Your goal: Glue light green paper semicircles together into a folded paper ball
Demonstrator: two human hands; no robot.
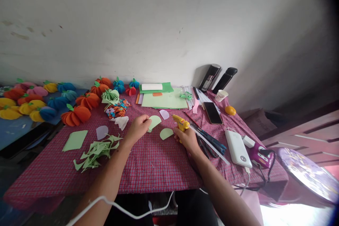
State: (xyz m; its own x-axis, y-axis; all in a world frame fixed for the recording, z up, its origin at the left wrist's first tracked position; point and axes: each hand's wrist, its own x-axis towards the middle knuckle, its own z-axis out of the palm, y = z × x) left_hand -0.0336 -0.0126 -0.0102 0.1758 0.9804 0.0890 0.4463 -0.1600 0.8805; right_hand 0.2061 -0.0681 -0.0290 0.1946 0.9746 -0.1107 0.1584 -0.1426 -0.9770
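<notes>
Between the fingers of my left hand is a light green paper half-circle, pinched at its left edge. My right hand is wrapped round a yellow glue gun, its nozzle pointing up and left and a long glue stick trailing out the back. Another light green half-circle lies flat on the cloth just left of the glue gun. Behind it rests a small lilac paper piece. A heap of green paper scraps lies left of my left forearm.
Paper pumpkins in several colours crowd the left. Stacked coloured paper lies at the back. Right of my hand are scissors, a phone, a white power bank, an orange fruit and a paper cup. A white cable crosses in front.
</notes>
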